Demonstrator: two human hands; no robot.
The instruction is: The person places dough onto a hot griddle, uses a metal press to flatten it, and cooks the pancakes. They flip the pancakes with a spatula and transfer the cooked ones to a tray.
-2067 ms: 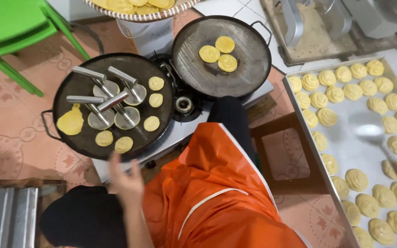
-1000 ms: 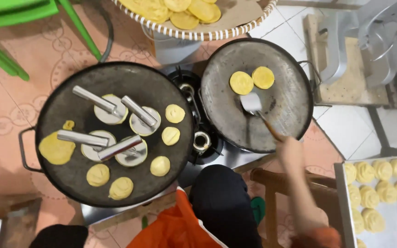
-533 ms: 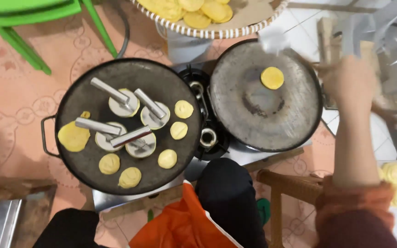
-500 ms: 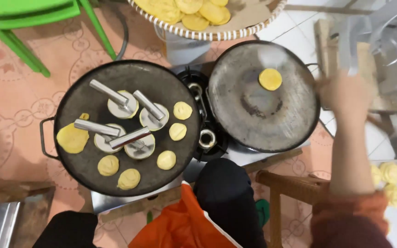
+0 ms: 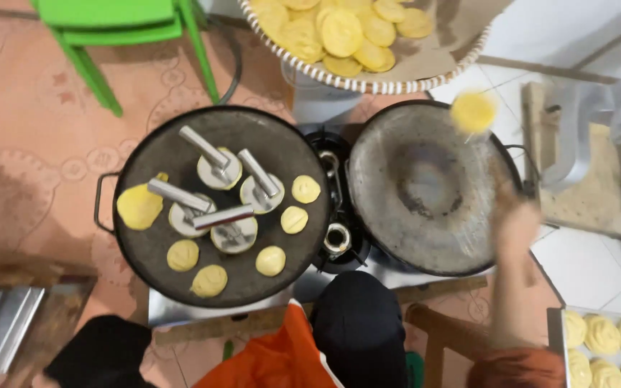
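Nearest the onlooker, the person's orange garment (image 5: 282,359) and dark knee (image 5: 361,327) fill the lower edge. At the lower right corner, a metal tray (image 5: 556,338) carries pale raw dough pieces (image 5: 616,341).

The right hand (image 5: 519,230), blurred by motion, is raised over the right rim of the right griddle (image 5: 425,190). Its fingers are curled together around a thin handle; the tool itself is too blurred to make out. A round yellow cake (image 5: 473,112), also blurred, is in the air above the far right rim of this griddle, between it and the basket. The surface of the right griddle is bare. The left hand is out of view.

The left griddle (image 5: 221,205) carries four metal presses (image 5: 217,190) with angled handles at its centre, small yellow cakes (image 5: 282,230) along its near and right side, and one larger yellow cake (image 5: 139,207) at its left rim. A gas burner (image 5: 336,237) sits between the two griddles.

Farther off, a woven basket (image 5: 368,82) holds cooked yellow cakes (image 5: 339,29). A green chair (image 5: 120,36) stands at the far left on the floor.
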